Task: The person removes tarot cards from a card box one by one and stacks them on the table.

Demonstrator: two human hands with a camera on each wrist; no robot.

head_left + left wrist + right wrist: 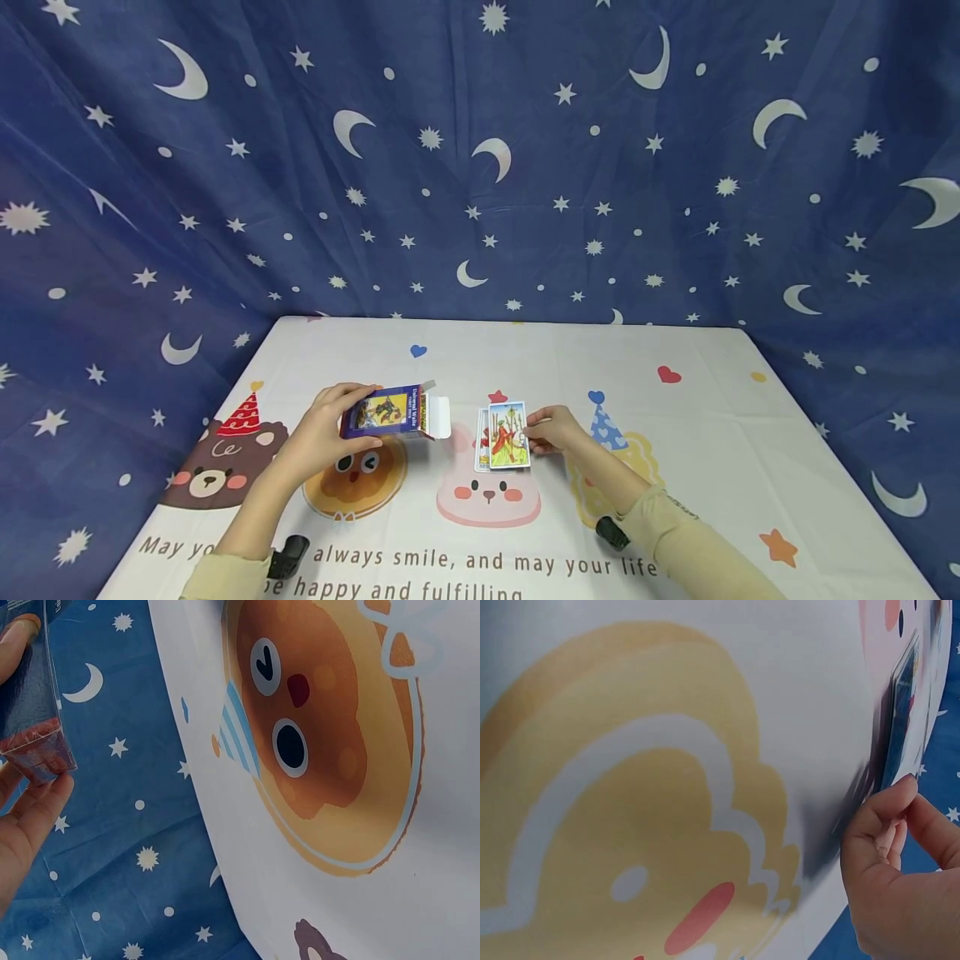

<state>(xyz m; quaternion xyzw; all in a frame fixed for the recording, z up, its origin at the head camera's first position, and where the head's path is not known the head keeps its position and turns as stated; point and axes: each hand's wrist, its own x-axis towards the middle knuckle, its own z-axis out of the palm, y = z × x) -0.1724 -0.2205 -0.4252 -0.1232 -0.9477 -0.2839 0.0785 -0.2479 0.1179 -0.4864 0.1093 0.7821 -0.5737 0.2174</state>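
My left hand [327,427] grips a blue tarot card box [382,412] between thumb and fingers, above the table's left middle. The box's white end flap [439,417] hangs open toward the right, and card edges show inside. In the left wrist view the box [30,697] appears at the upper left, with the left hand [26,817] around it. With thumb and finger, my right hand [555,430] pinches the right edge of a picture card [509,435]. Another card [483,437] lies partly under it. The right wrist view shows the card [900,712] edge-on at the fingertips.
A white tablecloth [600,367] printed with cartoon faces and lettering covers the table. Behind it hangs a blue curtain [540,167] with moons and stars. Black wrist straps [288,557] sit by the forearms.
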